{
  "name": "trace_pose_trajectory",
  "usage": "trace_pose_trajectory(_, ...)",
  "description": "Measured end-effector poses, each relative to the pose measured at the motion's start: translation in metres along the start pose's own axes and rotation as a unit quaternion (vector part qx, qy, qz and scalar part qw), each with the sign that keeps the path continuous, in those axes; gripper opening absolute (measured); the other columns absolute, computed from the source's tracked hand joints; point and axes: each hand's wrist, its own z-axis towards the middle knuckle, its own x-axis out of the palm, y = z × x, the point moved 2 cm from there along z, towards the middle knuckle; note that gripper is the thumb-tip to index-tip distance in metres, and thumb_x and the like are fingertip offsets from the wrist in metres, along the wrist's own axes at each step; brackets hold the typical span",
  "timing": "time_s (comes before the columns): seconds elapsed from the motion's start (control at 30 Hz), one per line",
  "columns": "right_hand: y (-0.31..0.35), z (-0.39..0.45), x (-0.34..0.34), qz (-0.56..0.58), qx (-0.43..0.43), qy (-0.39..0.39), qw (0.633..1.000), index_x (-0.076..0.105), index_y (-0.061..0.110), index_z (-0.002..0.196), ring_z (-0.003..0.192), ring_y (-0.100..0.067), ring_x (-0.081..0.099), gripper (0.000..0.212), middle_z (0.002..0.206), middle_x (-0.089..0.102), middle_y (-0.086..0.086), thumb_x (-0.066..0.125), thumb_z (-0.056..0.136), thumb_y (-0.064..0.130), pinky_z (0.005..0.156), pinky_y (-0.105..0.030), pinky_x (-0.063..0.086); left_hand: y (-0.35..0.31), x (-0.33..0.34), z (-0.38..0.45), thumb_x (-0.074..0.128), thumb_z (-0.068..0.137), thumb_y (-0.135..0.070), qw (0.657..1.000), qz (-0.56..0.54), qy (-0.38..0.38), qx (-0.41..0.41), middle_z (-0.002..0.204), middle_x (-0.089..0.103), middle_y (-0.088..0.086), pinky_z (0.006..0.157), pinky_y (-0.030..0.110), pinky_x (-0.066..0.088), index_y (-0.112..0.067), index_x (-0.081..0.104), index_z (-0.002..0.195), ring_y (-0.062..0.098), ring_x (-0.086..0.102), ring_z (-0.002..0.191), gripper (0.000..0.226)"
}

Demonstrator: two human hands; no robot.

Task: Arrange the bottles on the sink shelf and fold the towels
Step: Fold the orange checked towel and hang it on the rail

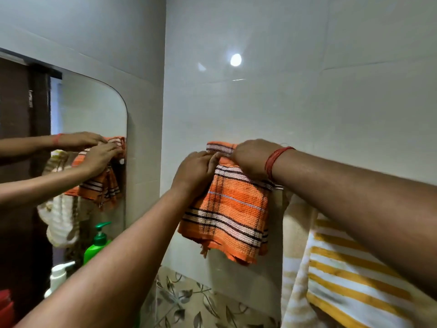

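Note:
An orange towel with white and black stripes hangs folded over a wall rail in the middle of the view. My left hand grips its top left edge, fingers curled into the cloth. My right hand, a red thread band on its wrist, holds the top fold from above and pinches it at the rail. A yellow and white striped towel hangs on the same rail to the right, partly under my right forearm. A green pump bottle and a white pump bottle stand at the lower left, partly hidden by my left arm.
A mirror on the left wall reflects both hands and the towels. Glossy white tiles cover the corner walls. Leaf-patterned tiles run below the orange towel. Something red sits at the bottom left edge.

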Motion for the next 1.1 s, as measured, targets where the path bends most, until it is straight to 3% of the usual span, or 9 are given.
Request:
trace_pose_trajectory(0.2, -0.009, 0.010, -0.001, 0.215, 0.068, 0.173, 0.959, 0.064, 0.011, 0.122, 0.102, -0.024, 0.063, 0.048, 0.119, 0.067, -0.008, 0.034, 0.106, 0.044, 0.081, -0.031, 0.044, 0.005, 0.000, -0.003, 0.019, 0.103, -0.051, 0.995, -0.037, 0.091, -0.011, 0.083, 0.062, 0.000, 0.068, 0.034, 0.039, -0.015, 0.072, 0.093, 0.023, 0.060, 0.084, 0.064)
trace_pose_trajectory(0.37, -0.007, 0.012, 0.023, 0.489, 0.118, 0.264, 0.823, 0.060, 0.024, 0.110, 0.082, -0.013, 0.066, 0.051, 0.100, 0.065, 0.003, 0.033, 0.098, 0.065, 0.067, -0.026, 0.048, 0.004, 0.003, -0.008, 0.019, 0.100, -0.054, 0.997, -0.028, 0.065, -0.017, 0.082, 0.067, -0.005, 0.071, 0.038, 0.048, -0.025, 0.063, 0.084, 0.021, 0.062, 0.084, 0.055)
trace_pose_trajectory(0.5, -0.004, 0.025, 0.019, 0.430, 0.103, 0.296, 0.847, 0.063, 0.023, 0.097, 0.082, -0.016, 0.068, 0.047, 0.096, 0.070, 0.003, 0.033, 0.100, 0.058, 0.067, -0.027, 0.049, 0.008, 0.009, -0.011, 0.020, 0.100, -0.052, 0.999, -0.013, 0.029, -0.005, 0.082, 0.066, -0.002, 0.069, 0.039, 0.046, -0.022, 0.062, 0.087, 0.021, 0.059, 0.082, 0.054)
trace_pose_trajectory(0.63, 0.003, 0.053, 0.002, 0.300, 0.060, 0.156, 0.939, 0.067, 0.010, 0.093, 0.080, -0.021, 0.064, 0.038, 0.092, 0.070, -0.004, 0.043, 0.101, 0.039, 0.075, -0.033, 0.052, 0.013, 0.008, -0.010, 0.016, 0.096, -0.059, 0.999, -0.020, 0.041, -0.001, 0.076, 0.061, -0.003, 0.060, 0.031, 0.037, -0.021, 0.063, 0.091, 0.018, 0.055, 0.075, 0.061)
trace_pose_trajectory(0.73, 0.012, 0.057, 0.013, 0.432, 0.053, 0.192, 0.880, 0.059, 0.011, 0.080, 0.058, -0.017, 0.049, 0.031, 0.074, 0.056, -0.004, 0.040, 0.102, 0.024, 0.060, -0.028, 0.042, 0.015, 0.007, -0.012, 0.020, 0.097, -0.053, 0.998, -0.036, 0.049, -0.006, 0.079, 0.061, -0.001, 0.065, 0.034, 0.037, -0.018, 0.064, 0.095, 0.021, 0.057, 0.079, 0.056)
trace_pose_trajectory(0.8, 0.014, 0.054, 0.021, 0.504, 0.043, 0.215, 0.835, 0.061, 0.012, 0.085, 0.064, -0.014, 0.053, 0.033, 0.078, 0.060, -0.002, 0.037, 0.104, 0.023, 0.064, -0.028, 0.044, 0.014, 0.006, -0.014, 0.018, 0.097, -0.053, 0.998, -0.058, 0.033, -0.001, 0.077, 0.056, -0.005, 0.070, 0.035, 0.032, -0.015, 0.063, 0.095, 0.021, 0.055, 0.079, 0.060)
trace_pose_trajectory(0.9, 0.018, 0.057, 0.022, 0.472, 0.020, 0.189, 0.861, 0.061, 0.018, 0.088, 0.077, -0.010, 0.054, 0.033, 0.088, 0.061, 0.004, 0.033, 0.106, 0.022, 0.069, -0.026, 0.040, 0.013, 0.007, -0.018, 0.015, 0.097, -0.057, 0.997, -0.073, 0.023, 0.005, 0.082, 0.060, -0.002, 0.079, 0.039, 0.036, -0.012, 0.063, 0.098, 0.023, 0.056, 0.083, 0.065)
trace_pose_trajectory(1.0, 0.022, 0.056, 0.021, 0.396, 0.022, 0.216, 0.892, 0.060, 0.008, 0.120, 0.102, -0.022, 0.056, 0.032, 0.119, 0.062, -0.009, 0.035, 0.105, 0.022, 0.085, -0.030, 0.040, 0.022, 0.008, -0.027, 0.024, 0.097, -0.060, 0.997, -0.058, 0.031, 0.031, 0.106, 0.067, 0.007, 0.092, 0.042, 0.037, -0.012, 0.062, 0.116, 0.026, 0.058, 0.098, 0.064)
trace_pose_trajectory(1.1, 0.025, 0.047, 0.014, 0.374, 0.059, 0.216, 0.900, 0.054, 0.015, 0.134, 0.107, -0.026, 0.057, 0.055, 0.124, 0.057, -0.005, 0.031, 0.103, 0.053, 0.091, -0.034, 0.040, 0.037, 0.006, -0.042, 0.046, 0.087, -0.067, 0.995, -0.030, 0.059, 0.068, 0.131, 0.057, 0.004, 0.107, 0.042, 0.030, -0.020, 0.046, 0.139, 0.023, 0.050, 0.118, 0.070)
